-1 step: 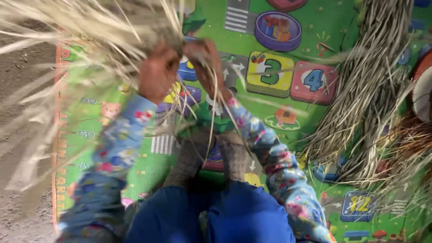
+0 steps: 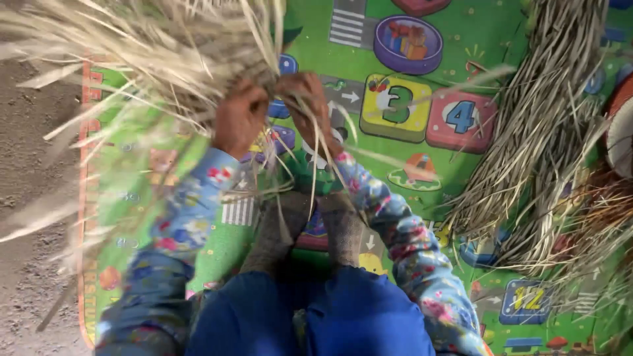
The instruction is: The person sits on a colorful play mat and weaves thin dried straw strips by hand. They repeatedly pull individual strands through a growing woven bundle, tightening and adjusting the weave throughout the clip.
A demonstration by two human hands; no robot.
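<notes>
A big sheaf of pale dry straw (image 2: pixel 165 46) fans out across the upper left of the head view. My left hand (image 2: pixel 239 118) grips it from below, fingers curled into the strands. My right hand (image 2: pixel 304 104) sits right beside it, closed on several thin strands that hang down toward my legs. Both arms wear flowered blue sleeves (image 2: pixel 395 231). My legs in blue trousers (image 2: pixel 310 316) and grey socks (image 2: pixel 310 231) stretch out under the hands.
A bright green play mat (image 2: pixel 475 39) with coloured number tiles covers the floor. A second heap of dry straw (image 2: pixel 547 132) lies along the right side. Bare grey ground (image 2: pixel 33 198) runs past the mat's left edge.
</notes>
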